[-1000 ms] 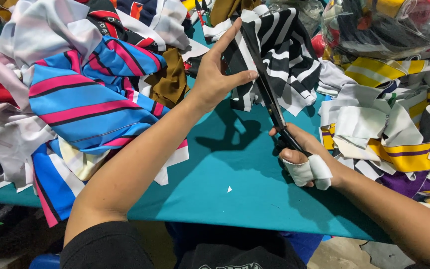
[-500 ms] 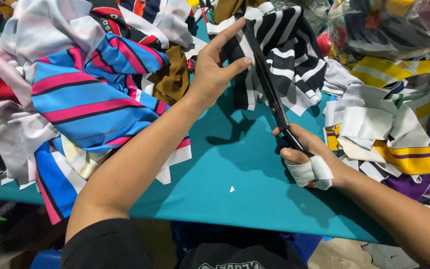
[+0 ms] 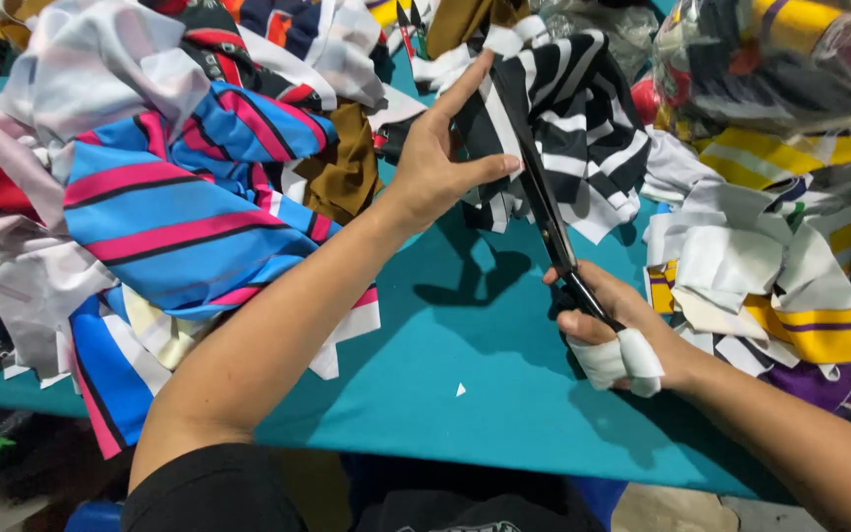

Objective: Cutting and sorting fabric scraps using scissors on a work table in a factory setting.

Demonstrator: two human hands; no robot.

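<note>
L hand (image 3: 435,167) was gripping the striped cloth (image 3: 573,128), thumb and fingers pinching its edge and holding it up off the tabletop (image 3: 465,325). R hand (image 3: 608,320), w/ white tape round a finger, was clenched on the handles of the scissors (image 3: 544,202). Scissors' long axis ran from R hand up and away, slanting toward L hand, blades lying along the cloth edge just right of L hand's thumb; whether blades were parted, can't tell. Cloth sat beyond R hand, w/ L hand nearer to it, touching. Left of L arm lay a blue-pink striped piece (image 3: 169,217); right of R hand, a heap of white-yellow scraps (image 3: 790,286). Brown piece (image 3: 347,163) just left of L hand.
</note>
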